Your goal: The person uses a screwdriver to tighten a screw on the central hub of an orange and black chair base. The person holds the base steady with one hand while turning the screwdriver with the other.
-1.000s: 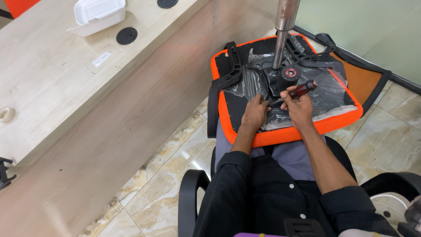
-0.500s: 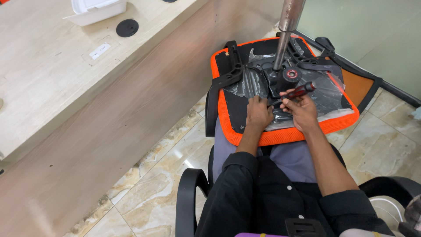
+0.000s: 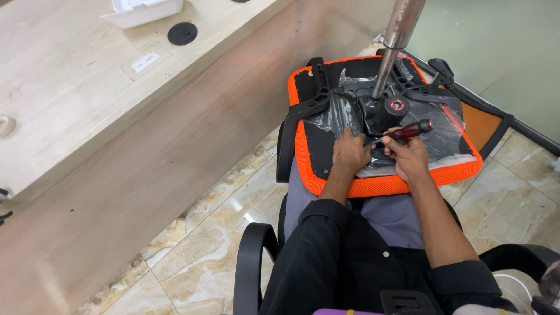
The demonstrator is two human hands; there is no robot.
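Note:
An upturned orange office chair seat point(image 3: 385, 185) lies across my lap, its black underside up and partly wrapped in clear plastic point(image 3: 341, 114). A metal gas-lift post point(image 3: 395, 44) rises from the black mechanism point(image 3: 392, 109) at its middle. My right hand point(image 3: 408, 156) holds a screwdriver with a red and black handle point(image 3: 408, 130), its tip pointing left toward the seat underside. My left hand point(image 3: 350, 153) rests flat on the underside beside the tip, fingers together. A black armrest point(image 3: 312, 102) is fixed on the seat's left side.
A long light wooden desk point(image 3: 87, 87) runs along the left, with a white plastic container point(image 3: 146, 10) and a black cable grommet point(image 3: 182, 33) on top. Marble floor tiles point(image 3: 198, 233) lie below. I sit on a black chair, its armrest point(image 3: 251, 262) at my left.
My view has drifted a little; the desk shifted up and left in frame. Both hands stay at the seat underside with the screwdriver in nearly the same place.

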